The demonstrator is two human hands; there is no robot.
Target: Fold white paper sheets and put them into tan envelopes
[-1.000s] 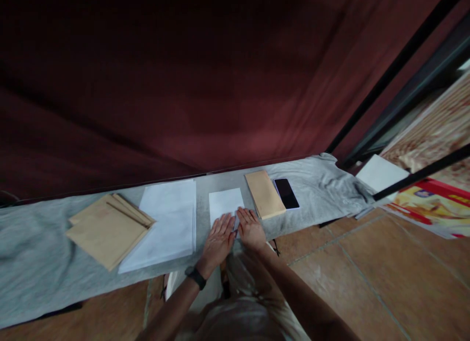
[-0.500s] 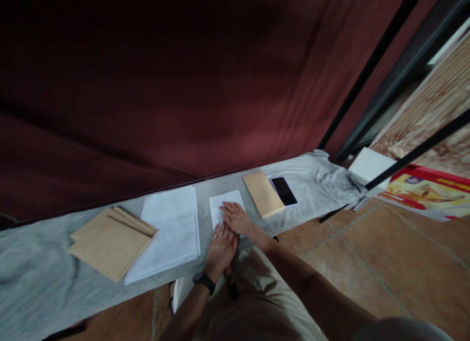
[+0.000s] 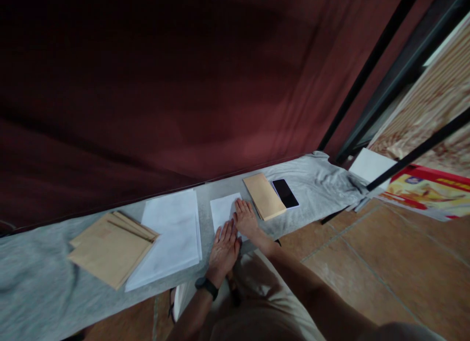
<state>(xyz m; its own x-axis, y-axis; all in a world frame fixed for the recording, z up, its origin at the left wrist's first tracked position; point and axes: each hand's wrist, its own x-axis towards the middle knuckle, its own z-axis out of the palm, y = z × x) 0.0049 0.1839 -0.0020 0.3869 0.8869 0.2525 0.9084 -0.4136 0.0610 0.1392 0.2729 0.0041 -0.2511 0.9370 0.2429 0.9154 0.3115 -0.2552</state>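
A folded white sheet of paper (image 3: 222, 207) lies on the grey cloth in front of me. My left hand (image 3: 224, 244) rests flat on its near part, fingers stretched out. On the sheet's right side lies my right hand (image 3: 245, 217), also flat with the fingers extended. Both hands press from above and grip nothing. Just right of the sheet sits a small stack of brown envelopes (image 3: 263, 196), with a dark-screened phone (image 3: 285, 193) beside it. To the left is a stack of larger white paper (image 3: 176, 233), partly covered by more brown envelopes (image 3: 113, 250).
The narrow table is covered by a grey cloth (image 3: 40, 272). A dark red curtain (image 3: 205, 110) hangs along its far side. Black metal bars (image 3: 370, 71) stand at the right, near a red and yellow printed box (image 3: 426, 191) by the tiled floor (image 3: 363, 262).
My right hand has slid rightward over the folded sheet, from its middle to its right edge. My left hand stays on the near part. The view has shifted slightly.
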